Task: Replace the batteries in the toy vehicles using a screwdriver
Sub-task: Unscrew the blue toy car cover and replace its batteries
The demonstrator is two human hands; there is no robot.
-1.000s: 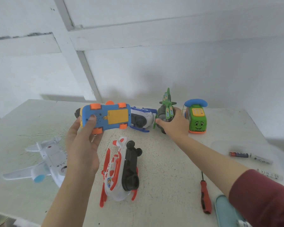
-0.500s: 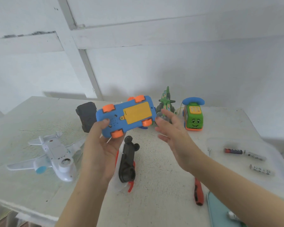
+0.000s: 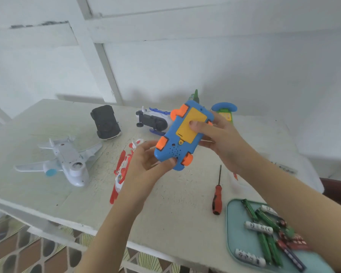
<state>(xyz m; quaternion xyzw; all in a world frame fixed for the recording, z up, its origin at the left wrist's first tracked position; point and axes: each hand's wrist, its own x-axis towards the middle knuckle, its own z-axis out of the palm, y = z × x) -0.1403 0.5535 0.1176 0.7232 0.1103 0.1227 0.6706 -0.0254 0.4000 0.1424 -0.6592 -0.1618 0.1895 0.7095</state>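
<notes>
I see the toy car (image 3: 182, 138) held above mid-table (image 3: 175, 203), the left hand (image 3: 146, 162) at its near end and the right hand (image 3: 222, 138) at its right side. On the table the toy plane (image 3: 67, 162) lies far left, the helicopter (image 3: 120, 174) just right of it, and an upturned car (image 3: 105, 122) farther back. The screwdriver (image 3: 217, 196) lies near right, just left of the tray (image 3: 236, 233) holding the batteries (image 3: 264, 223).

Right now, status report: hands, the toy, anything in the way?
Left hand and right hand both grip blue toy car, underside up. Right thumb on yellow battery cover, cover on. Red-handled screwdriver lies on table, untouched; nothing blocking it.
</notes>
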